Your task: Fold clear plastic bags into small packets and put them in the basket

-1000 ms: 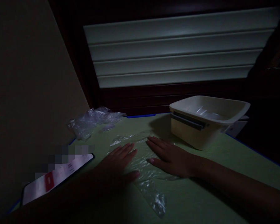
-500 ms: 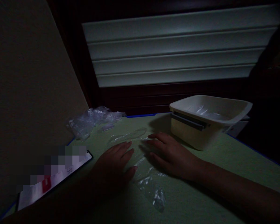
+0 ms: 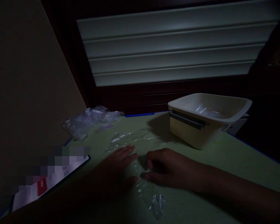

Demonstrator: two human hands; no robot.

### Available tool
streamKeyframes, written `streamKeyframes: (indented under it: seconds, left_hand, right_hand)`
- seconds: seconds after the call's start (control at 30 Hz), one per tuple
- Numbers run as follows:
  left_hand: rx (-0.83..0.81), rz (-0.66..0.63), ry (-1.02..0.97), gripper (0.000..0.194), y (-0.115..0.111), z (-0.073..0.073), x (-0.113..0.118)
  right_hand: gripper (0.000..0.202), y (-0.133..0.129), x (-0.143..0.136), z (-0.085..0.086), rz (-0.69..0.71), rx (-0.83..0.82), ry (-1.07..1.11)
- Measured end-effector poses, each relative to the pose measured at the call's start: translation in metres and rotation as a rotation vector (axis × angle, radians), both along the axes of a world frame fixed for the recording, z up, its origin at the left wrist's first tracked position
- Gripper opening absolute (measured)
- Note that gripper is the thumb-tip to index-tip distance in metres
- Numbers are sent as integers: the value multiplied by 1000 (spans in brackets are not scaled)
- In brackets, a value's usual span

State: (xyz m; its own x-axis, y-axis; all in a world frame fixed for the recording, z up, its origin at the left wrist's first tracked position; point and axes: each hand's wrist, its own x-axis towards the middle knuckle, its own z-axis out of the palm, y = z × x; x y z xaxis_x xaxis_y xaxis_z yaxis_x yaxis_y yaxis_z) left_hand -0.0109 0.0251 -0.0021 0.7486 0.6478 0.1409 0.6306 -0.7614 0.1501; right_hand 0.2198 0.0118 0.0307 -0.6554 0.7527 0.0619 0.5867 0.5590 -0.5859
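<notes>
A clear plastic bag (image 3: 128, 137) lies spread on the green tabletop, with its crinkled near end (image 3: 157, 205) closest to me. My left hand (image 3: 118, 163) rests palm down on the bag's left part, fingers stretched out and thumb apart. Opposite it, my right hand (image 3: 170, 168) has its fingers curled in at the bag's right side, thumb toward the forefinger. The fingertips are in shadow, and the pinched bit of film is hard to see.
A cream plastic bin (image 3: 189, 132) with a grey handle stands at the back right, clear plastic inside it. Crumpled clear bags (image 3: 91, 119) lie at the back left. A lit phone or tablet (image 3: 53, 183) rests at the left. Behind is a slatted panel (image 3: 172, 46).
My right hand's fingers have gone from stretched out to curled, and the hand has come slightly nearer me. The bag's far part lies more widely spread. My left hand stays flat.
</notes>
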Motion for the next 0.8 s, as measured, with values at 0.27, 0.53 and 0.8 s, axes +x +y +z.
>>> streamKeyframes:
  seconds: [0.27,0.53,0.8]
  left_hand:
    - [-9,-94,81,64,1,5,2]
    - [72,-184,-108,49,-3,2,-1]
    - [19,-354,-206,29,-11,15,9]
  right_hand:
    - [21,-3,3,-1,279,-177,28]
    - [4,-8,1,2,306,-169,-11]
    - [13,-8,-3,0,147,-277,230]
